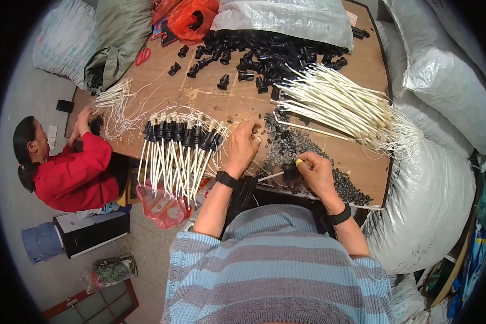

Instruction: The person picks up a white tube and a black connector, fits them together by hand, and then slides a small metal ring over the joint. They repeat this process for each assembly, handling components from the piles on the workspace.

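My right hand is at the table's front edge, with thumb and fingers pinched together. A small yellow piece shows at its fingertips; I cannot tell if it is held or worn. Just below them is a black socket-like part, with a white tube next to it. My left hand hovers over the table, its fingers bent and the thumb apart from them. Left of that hand, a row of black lamp-holder-like pieces with white tubes hangs over the edge. Small dark parts lie heaped between my hands.
Loose black sockets spill from a white woven sack at the back. A bundle of white tubes lies at the right. Bulging sacks crowd the right side. At the left, a person in red works at the table.
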`<state>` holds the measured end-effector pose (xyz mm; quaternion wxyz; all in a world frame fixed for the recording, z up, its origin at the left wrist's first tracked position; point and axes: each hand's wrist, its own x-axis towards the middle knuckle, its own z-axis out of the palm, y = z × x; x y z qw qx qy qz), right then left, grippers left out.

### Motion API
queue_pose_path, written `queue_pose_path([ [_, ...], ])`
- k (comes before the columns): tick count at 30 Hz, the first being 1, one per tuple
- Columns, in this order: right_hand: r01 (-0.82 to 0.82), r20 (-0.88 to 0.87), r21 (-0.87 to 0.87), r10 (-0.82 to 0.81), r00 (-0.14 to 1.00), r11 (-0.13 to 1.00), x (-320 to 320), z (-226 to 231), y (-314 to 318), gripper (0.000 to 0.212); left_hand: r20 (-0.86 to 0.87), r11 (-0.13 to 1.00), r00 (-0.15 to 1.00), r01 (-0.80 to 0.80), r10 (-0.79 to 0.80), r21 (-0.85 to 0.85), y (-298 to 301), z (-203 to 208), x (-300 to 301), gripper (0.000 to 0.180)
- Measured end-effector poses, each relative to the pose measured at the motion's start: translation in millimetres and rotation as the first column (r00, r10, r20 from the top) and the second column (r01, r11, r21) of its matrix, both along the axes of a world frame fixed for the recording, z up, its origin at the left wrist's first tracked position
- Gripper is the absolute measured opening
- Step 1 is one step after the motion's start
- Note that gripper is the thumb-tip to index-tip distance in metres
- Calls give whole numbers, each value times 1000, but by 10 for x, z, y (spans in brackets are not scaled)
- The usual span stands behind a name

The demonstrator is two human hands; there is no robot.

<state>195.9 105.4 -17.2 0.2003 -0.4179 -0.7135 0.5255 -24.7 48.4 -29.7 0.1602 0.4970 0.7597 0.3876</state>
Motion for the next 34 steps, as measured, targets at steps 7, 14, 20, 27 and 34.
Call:
queue_pose_path([
  [7, 61, -75, -75, -66, 995, 995, -39, -69, 40, 13, -15, 997, 1000, -16, 17, 70, 89, -96, 14, 29],
  [14, 149, -60, -58, -152, 987, 987, -166, -29, 76, 11, 519, 981, 844, 47, -138, 186, -119, 259, 593, 25],
  [20, -22, -338, -389, -120, 934, 921, -206, 20, 22, 11, 339, 963, 939, -35, -61, 269, -128, 215, 720, 30],
  [27, 61, -294, -203, -121, 948, 977, -182, 9, -27, 14, 293, 999, 956, -8, -3, 36, -162, 238, 670, 21],
  [34, 10, -169, 83, 4, 986, 997, -160, 67, -27, 14, 389, 1000, 921, -15, 19, -14, -178, 120, 576, 20],
])
